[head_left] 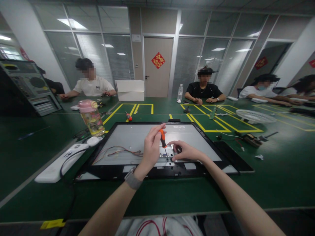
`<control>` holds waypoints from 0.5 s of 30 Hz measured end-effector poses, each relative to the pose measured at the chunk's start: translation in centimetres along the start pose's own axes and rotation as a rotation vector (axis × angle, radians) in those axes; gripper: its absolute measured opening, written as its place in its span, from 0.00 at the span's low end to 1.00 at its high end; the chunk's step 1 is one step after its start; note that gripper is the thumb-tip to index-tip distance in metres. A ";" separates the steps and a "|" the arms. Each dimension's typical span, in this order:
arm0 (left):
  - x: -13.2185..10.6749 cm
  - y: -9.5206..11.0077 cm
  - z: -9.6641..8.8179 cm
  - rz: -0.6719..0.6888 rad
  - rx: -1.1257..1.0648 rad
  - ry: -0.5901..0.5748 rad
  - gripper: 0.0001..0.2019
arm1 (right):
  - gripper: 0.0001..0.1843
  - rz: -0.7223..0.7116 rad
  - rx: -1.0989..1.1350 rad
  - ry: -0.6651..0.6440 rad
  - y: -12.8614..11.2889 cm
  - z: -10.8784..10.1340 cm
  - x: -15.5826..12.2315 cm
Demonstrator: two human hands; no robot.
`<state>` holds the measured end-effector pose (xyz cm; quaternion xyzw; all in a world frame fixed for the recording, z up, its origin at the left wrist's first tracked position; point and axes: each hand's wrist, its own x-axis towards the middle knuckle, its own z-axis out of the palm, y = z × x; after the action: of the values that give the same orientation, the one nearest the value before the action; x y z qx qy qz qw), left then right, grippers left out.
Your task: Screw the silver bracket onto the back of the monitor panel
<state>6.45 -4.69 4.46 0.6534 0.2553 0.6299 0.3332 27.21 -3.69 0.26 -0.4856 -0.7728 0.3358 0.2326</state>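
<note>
My left hand [152, 146], with a watch [133, 178] on its wrist, is closed on the orange and black handle of a screwdriver [162, 139]. The shaft points down, slightly tilted, and its tip meets a small metal plate [163, 161] on the back of a flat display panel [137, 131]. Close to the tip, my right hand [185, 150] rests on the panel with fingers curved and a gap between thumb and forefinger; nothing shows in it. The panel lies flat, grey inside a black frame. Thin cables [125, 151] run across its left side.
A white power strip [62, 162] and a pink-lidded bottle [91, 118] stand left of the panel. A black slab [233, 157] lies against its right edge. Farther off are a red-handled tool [129, 116], a white ring-shaped part [256, 115], a computer case [29, 87] and several seated people.
</note>
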 end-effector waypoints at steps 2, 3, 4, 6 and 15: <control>0.1 0.0 0.0 -0.010 -0.006 -0.003 0.14 | 0.36 0.000 -0.001 0.003 0.1 0.0 0.0; 0.1 0.0 0.0 -0.009 0.009 0.005 0.13 | 0.36 -0.002 -0.001 0.004 0.1 0.1 0.0; 0.1 -0.1 0.0 -0.003 0.031 0.021 0.12 | 0.36 -0.004 -0.001 0.005 0.2 0.1 0.1; 0.1 -0.2 0.0 0.008 0.078 0.050 0.09 | 0.37 -0.006 -0.005 0.008 0.3 0.1 0.1; 0.2 -0.1 -0.1 -0.030 0.029 0.020 0.14 | 0.38 -0.012 0.001 0.001 0.4 0.1 0.2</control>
<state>6.40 -4.50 4.50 0.6479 0.2774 0.6279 0.3303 27.29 -3.41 -0.13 -0.4809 -0.7755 0.3345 0.2355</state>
